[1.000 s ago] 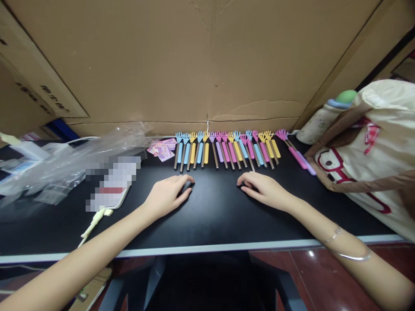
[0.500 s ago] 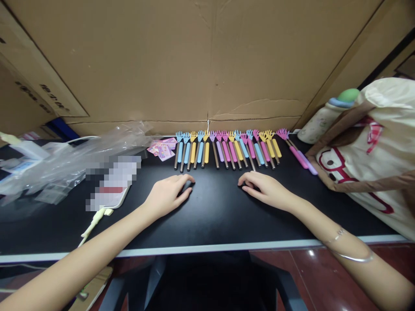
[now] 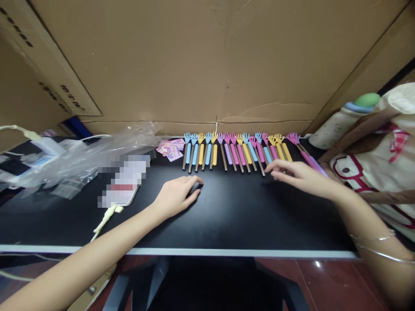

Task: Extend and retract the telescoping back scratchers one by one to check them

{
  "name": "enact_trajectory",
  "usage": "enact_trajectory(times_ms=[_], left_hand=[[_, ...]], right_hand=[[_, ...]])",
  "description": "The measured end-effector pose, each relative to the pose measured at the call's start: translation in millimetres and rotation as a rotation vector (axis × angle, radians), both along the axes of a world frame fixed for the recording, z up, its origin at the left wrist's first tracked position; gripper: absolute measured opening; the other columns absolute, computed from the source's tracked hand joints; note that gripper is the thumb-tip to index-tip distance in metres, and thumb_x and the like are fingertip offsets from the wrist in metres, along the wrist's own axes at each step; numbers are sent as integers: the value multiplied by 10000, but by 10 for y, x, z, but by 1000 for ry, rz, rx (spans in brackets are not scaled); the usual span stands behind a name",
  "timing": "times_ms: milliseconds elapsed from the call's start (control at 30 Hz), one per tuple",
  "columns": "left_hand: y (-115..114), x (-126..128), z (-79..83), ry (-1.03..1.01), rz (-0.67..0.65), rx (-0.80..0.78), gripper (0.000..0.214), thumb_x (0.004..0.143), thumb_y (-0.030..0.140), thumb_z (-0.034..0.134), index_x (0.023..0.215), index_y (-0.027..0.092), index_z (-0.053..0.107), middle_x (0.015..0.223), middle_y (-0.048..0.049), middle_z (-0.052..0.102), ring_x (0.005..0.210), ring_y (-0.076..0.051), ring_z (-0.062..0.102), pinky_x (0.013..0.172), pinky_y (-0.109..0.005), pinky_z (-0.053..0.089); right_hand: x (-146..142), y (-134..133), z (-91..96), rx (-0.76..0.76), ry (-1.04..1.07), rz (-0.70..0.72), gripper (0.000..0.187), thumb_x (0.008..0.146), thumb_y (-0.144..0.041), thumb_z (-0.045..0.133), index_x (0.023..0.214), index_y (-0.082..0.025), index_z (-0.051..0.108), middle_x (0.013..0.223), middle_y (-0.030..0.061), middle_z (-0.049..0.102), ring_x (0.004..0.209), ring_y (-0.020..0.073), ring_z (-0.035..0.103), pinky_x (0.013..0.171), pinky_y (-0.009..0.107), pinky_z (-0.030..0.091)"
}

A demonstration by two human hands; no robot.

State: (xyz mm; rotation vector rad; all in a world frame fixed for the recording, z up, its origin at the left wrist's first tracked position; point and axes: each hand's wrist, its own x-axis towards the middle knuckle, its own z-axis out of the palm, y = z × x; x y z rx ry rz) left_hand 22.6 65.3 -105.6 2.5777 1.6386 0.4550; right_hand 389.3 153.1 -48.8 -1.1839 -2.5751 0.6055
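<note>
— What to see on the black desk (image 3: 220,222)?
— Lots of back scratchers (image 3: 241,154), laid in a long row at the back, close to the big brown cardboard (image 3: 207,65). Claws toward the cardboard. Bright handles in blue, yellow, purple and pink, plus shiny metal sticks.
— All neat?
— Mostly side by side, some leaning a bit. At the right end, a pink claw on a slant, a little apart from the others.
— And the left hand (image 3: 175,195)?
— Down low over the desk, in front of the left part of the row. Fingers bent, thumb a little way off from the fingers, so half open. No hold on anything to see. Not touching the scratchers.
— And the right hand (image 3: 300,176)?
— Out at the right part of the row, hiding some handle ends. Fingers loosely curled, tips right by a metal stick. Touching, holding or only near? Can't tell.
— More on the left?
— Pink cards (image 3: 171,151) in a messy heap beside the row. Then a crinkly plastic bag (image 3: 112,150), and a blurred-out phone (image 3: 126,178) with a pale yellow cord (image 3: 103,222).
— On the right?
— A bottle (image 3: 333,126) with a green top, next to a cream cloth bag (image 3: 405,151).
</note>
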Motion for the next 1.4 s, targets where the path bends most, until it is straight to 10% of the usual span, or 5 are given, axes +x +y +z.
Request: enact_trajectory(times_ms=[200,333,1400], left_hand=[[3,7,21,16,5,-9,247,943,342,406,1120,240,545,1018,-28,684,927,-198,653,776,-292,490],[1,16,32,11,3,-16,235,946,328,403,1116,240,538,1047,-28,684,958,-201,650,792,-300,490],[-5,17,53,-1,13,-43,193,920,335,466,1061,244,561,682,43,543,649,-139,545,588,-237,323]], right_hand=[[485,811,138,156,-232,-543,129,863,-248,619,940,-146,636,943,131,686,797,189,593,775,348,393],[640,1078,3,97,-201,-604,127,902,-208,548,935,-103,613,1005,178,678,713,131,586,743,300,407],[372,806,-145,146,-531,-861,439,771,-401,653,1151,-236,509,969,95,652,835,260,604,682,322,388]])
